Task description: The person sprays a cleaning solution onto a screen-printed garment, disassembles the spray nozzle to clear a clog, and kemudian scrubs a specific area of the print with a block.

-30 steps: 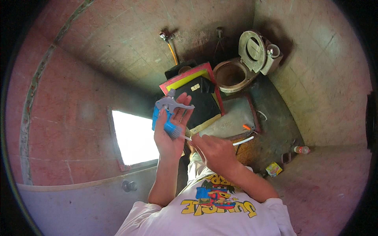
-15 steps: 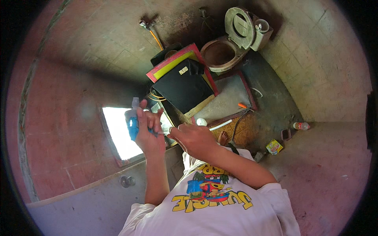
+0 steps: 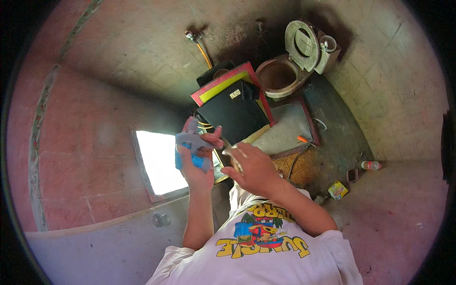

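Note:
My left hand (image 3: 197,164) is raised left of centre, its fingers wrapped around a blue and grey plastic device (image 3: 190,143) with a ridged grey end low on its right side. The exact kind of device does not show. Just to the right, my right hand (image 3: 251,167) hovers apart from it, fingers bent and thumb spread away from them. Nothing can be clearly made out in that hand, though its palm side is partly hidden.
A black box (image 3: 232,111) leans on pink and yellow-green boards beyond my hands. Farther right stands a toilet (image 3: 278,78) with its lid up. An orange-handled tool (image 3: 304,139), a yellow packet (image 3: 337,190) and a plastic bottle (image 3: 371,165) lie on the floor. A bright framed panel (image 3: 159,164) stands left.
My right hand has come away from the device, its fingers opening. The device has turned in my left hand, showing its grey side and ridged end. The view has shifted slightly.

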`<state>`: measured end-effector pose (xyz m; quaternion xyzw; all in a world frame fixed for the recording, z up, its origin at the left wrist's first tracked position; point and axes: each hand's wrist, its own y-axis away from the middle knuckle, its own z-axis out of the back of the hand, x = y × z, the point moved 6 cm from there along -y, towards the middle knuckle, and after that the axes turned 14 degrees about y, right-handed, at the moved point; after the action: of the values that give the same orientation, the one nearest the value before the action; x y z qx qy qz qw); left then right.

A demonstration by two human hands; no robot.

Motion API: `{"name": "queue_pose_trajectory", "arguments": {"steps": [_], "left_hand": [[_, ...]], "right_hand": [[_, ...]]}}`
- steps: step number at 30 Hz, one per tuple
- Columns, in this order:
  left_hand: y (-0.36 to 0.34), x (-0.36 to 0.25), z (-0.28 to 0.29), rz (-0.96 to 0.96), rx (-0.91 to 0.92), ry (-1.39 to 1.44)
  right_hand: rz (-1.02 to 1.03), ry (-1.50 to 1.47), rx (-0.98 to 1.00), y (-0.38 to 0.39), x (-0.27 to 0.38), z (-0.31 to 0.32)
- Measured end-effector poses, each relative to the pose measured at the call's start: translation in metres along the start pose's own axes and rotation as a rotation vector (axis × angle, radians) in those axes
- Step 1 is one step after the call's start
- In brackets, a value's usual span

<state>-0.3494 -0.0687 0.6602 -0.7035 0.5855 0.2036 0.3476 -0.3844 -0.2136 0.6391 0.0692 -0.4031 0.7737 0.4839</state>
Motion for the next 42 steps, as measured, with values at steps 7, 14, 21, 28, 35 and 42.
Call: {"name": "queue_pose_trajectory", "arguments": {"steps": [7,14,21,28,35,42], "left_hand": [[0.01,0.01,0.023,0.218,0.01,-0.203],[0.007,-0.007,0.0,0.276,0.097,-0.417],[0.003,-0.011,0.003,0.316,0.116,-0.4],[0.006,-0.022,-0.018,0.395,0.225,-0.423],[0.001,-0.009,0.001,0.301,0.209,-0.485],[0.001,0.005,0.077,0.038,-0.056,-0.441]], "right_hand": [[0.03,-0.256,0.131,-0.056,-0.01,0.053],[0.222,-0.206,0.286,-0.069,-0.004,0.066],[0.291,0.008,0.122,-0.068,0.007,0.068],[0.068,-0.443,0.567,-0.06,0.006,0.057],[-0.131,-0.174,0.575,-0.054,-0.011,0.06],[-0.407,-0.167,0.521,-0.007,-0.048,0.033]]}}
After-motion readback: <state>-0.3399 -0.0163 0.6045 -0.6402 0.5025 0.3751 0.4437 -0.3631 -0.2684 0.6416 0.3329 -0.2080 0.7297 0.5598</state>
